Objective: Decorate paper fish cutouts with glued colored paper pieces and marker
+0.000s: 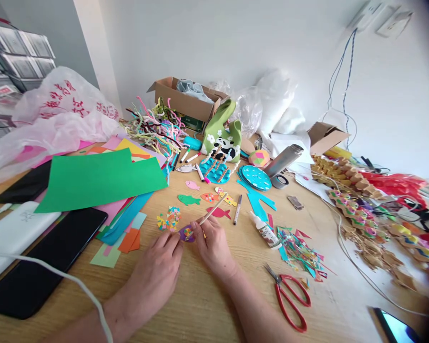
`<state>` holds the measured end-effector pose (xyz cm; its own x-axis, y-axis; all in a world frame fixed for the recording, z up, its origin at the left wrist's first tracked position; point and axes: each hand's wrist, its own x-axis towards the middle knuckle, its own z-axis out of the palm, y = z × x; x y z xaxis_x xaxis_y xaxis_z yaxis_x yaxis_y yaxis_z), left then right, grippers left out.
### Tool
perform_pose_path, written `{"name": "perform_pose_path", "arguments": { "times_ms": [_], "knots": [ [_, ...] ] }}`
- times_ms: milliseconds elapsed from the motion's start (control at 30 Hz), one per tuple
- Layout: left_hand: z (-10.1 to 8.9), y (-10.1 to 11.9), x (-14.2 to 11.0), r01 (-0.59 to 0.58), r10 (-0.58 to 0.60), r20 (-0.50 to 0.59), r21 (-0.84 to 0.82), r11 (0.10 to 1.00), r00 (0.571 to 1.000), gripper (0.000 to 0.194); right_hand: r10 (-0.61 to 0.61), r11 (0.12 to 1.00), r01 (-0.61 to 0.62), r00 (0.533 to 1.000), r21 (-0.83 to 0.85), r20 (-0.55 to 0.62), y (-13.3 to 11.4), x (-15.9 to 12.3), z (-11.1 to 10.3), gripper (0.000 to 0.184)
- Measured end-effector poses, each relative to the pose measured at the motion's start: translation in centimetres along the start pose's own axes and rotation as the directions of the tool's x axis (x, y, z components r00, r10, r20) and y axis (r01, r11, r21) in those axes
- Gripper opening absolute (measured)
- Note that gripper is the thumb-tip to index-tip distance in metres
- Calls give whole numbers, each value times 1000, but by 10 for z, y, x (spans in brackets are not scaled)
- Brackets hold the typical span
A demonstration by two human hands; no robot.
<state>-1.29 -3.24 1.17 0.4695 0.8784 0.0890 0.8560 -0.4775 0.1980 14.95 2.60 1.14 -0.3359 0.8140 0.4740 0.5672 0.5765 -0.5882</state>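
My left hand [160, 267] rests on the wooden table [207, 305], its fingertips pressed on the edge of a small purple paper piece [187, 233] covered with coloured bits. My right hand [210, 245] pinches a thin wooden stick [214, 210] whose lower tip touches that piece. Just left of it lie small mosaic paper shapes [168, 219]. Paper fish in green [188, 200], pink [192, 185] and red [218, 213] lie beyond the hands.
Red-handled scissors [289, 295], a glue bottle [265, 230] and paper scraps [300, 252] sit to the right. Green paper [100, 178] over coloured sheets, a black tablet [39, 267] and a white cable [57, 276] lie left. Pipe cleaners [157, 126], boxes and a metal flask [282, 161] stand behind.
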Motion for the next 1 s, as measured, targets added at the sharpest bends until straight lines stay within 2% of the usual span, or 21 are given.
{"name": "perform_pose_path", "arguments": {
  "times_ms": [1000],
  "knots": [
    [-2,1,1,8,-8,34,-6,1000,999,39,-12,1000,12,999,-20,-31,-2,0,1,31]
  ]
}}
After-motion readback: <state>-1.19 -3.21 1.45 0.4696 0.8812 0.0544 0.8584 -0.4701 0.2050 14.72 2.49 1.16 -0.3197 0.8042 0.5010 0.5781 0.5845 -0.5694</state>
